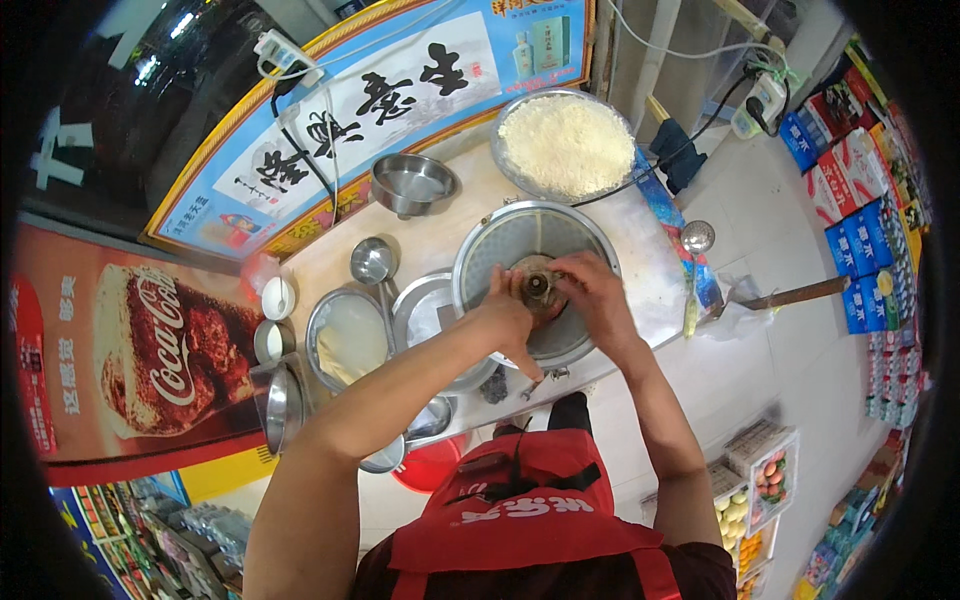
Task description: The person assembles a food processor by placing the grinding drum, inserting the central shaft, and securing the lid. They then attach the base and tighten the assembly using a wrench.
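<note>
A round, brownish thing with a dark metal knob or nut at its middle sits in a wide metal basin. Against its left side are the fingers of my left hand, the thumb stretched away toward me. From the right, my right hand bends its fingers around the edge. Both hands seem to grip it, though the fingertips are partly hidden. What kind of thing it is, I cannot make out. Left of the basin stand a metal pan and a bowl of pale dough or batter, with a ladle beyond.
Behind the basin is a large bowl of pale flour-like powder. An empty metal bowl stands at the back left. A skimmer and a wooden handle lie right. Below the table's near edge is a red basin.
</note>
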Tool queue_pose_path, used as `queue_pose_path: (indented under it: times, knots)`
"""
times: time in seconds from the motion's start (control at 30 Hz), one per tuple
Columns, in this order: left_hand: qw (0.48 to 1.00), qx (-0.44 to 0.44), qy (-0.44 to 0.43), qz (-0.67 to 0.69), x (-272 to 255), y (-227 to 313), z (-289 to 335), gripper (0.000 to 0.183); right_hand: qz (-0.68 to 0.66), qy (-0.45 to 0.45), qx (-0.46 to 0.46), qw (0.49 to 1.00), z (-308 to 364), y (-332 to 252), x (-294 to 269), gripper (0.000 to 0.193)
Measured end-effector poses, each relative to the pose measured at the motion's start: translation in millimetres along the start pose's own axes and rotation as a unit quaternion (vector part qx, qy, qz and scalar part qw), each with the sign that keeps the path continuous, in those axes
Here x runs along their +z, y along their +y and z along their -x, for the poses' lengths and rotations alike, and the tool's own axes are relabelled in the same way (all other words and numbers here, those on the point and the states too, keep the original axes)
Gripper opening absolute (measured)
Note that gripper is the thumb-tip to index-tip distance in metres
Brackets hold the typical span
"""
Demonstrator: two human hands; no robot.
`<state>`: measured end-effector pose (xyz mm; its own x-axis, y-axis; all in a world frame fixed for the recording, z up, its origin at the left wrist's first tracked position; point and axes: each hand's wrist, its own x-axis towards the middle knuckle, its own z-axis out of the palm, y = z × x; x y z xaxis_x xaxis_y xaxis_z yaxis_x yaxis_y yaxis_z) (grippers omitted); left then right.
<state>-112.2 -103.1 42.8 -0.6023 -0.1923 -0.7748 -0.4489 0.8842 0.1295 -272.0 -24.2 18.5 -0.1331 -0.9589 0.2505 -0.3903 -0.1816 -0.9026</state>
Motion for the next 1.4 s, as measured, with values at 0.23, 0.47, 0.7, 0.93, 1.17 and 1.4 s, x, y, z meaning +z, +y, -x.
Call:
queue_pose_path:
  times: [0.23, 0.47, 0.7, 0.93, 1.17, 1.4]
  knots:
    - [0.999, 0.013, 0.034, 0.033, 9, -2, -6, 0.131, 0.132, -0.117, -0.074, 0.982, -13, -2, 16, 0.030]
    - [0.998, 0.009, 0.067, 0.019, 32, -5, -33, 0.102, 0.208, -0.197, -0.080, 0.955, -20, -1, 14, 0.032]
    - [0.967, 0.002, 0.251, 0.055, 62, 0, -56, 0.096, 0.196, -0.189, -0.094, 0.958, -23, -13, 16, 0.033]
    - [0.991, 0.036, 0.044, 0.119, 33, -4, -44, 0.098, 0.265, -0.143, -0.024, 0.953, -19, -2, 27, 0.024]
    - [0.995, -0.007, 0.083, 0.062, 27, 3, -31, 0.104, 0.348, -0.112, -0.017, 0.931, -16, 0, 34, 0.028]
    - [0.992, 0.015, 0.091, 0.091, 29, 3, -29, 0.109, 0.292, -0.103, -0.102, 0.945, -12, -1, 26, 0.031]
